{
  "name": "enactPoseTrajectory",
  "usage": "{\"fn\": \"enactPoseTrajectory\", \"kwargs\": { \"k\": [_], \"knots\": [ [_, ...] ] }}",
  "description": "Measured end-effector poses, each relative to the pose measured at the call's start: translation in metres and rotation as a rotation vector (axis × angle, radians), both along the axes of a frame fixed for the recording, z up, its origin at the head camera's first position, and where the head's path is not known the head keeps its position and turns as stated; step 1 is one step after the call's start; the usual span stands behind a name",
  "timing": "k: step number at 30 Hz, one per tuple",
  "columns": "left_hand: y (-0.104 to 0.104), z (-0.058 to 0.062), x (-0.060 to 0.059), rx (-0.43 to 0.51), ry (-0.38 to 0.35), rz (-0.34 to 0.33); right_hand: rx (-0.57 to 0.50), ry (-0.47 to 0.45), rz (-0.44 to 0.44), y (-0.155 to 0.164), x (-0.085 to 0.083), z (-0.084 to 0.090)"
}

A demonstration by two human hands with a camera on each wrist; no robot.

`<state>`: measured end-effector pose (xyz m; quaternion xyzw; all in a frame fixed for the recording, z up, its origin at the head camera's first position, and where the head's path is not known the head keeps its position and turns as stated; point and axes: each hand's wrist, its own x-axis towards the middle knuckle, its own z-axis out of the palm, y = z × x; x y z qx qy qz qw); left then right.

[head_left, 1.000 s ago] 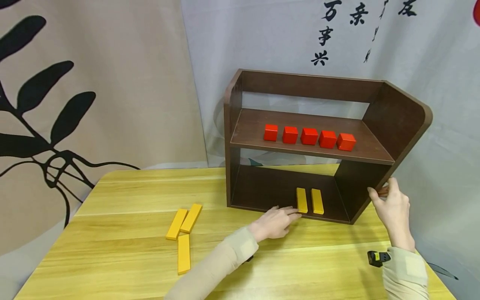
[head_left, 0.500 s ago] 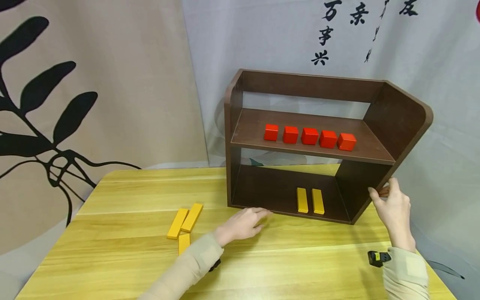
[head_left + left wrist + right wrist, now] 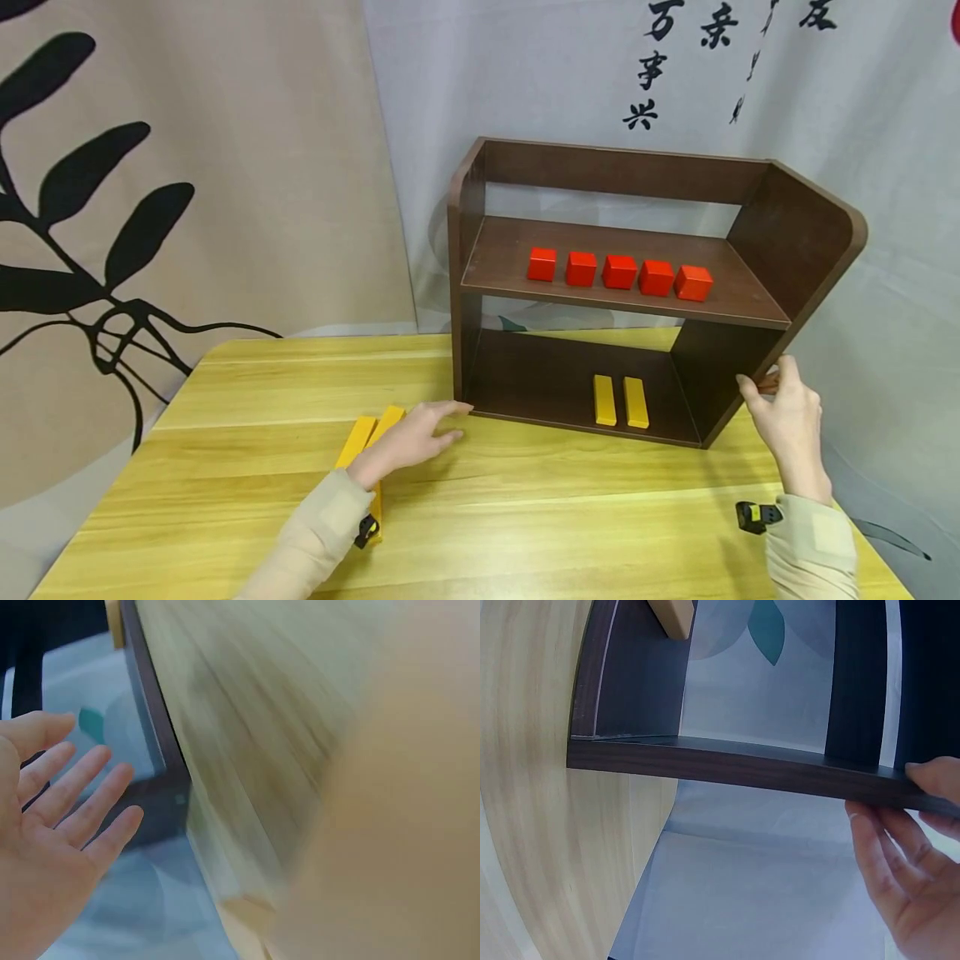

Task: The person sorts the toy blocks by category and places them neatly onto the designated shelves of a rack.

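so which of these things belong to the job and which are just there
Likely part of the job:
dark brown wooden shelf, gripped by the right hand
two yellow rectangular blocks on its lower board
loose yellow blocks, partly hidden by the left hand and arm
five red cubes, upper board

Probably just surroundings:
light wood-grain table
beige leaf-print fabric
pale grey fabric with black characters
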<state>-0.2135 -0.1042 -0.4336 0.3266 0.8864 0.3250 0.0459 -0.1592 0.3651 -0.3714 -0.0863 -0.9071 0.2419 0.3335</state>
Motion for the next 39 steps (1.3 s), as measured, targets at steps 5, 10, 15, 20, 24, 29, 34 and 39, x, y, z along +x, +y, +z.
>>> {"fn": "enactPoseTrajectory", "kwargs": {
  "k": [5, 10, 15, 20, 24, 29, 34, 39],
  "knots": [
    [-0.027, -0.001, -0.004, 0.037, -0.027, 0.085, -0.007, -0.010, 0.002, 0.000, 0.000, 0.001],
    [-0.053, -0.006, -0.010, 0.082, -0.052, 0.132, -0.007, -0.013, -0.001, 0.000, 0.001, 0.001],
    [-0.076, -0.014, -0.016, 0.120, -0.083, 0.160, -0.001, -0.012, -0.003, 0.000, 0.001, 0.001],
    [-0.091, -0.019, -0.019, 0.134, -0.111, 0.165, 0.002, -0.010, -0.004, 0.000, 0.001, 0.000],
    [-0.094, -0.019, -0.018, 0.131, -0.126, 0.173, 0.001, -0.007, -0.006, -0.001, 0.001, 0.000],
    [-0.094, -0.018, -0.018, 0.110, -0.137, 0.194, 0.001, -0.008, -0.009, 0.000, 0.001, 0.000],
    [-0.093, -0.019, -0.018, 0.073, -0.147, 0.215, -0.004, -0.012, -0.006, 0.000, 0.000, -0.001],
    [-0.090, -0.016, -0.018, 0.051, -0.176, 0.156, -0.007, -0.016, -0.006, 0.000, 0.000, 0.000]
  ]
}}
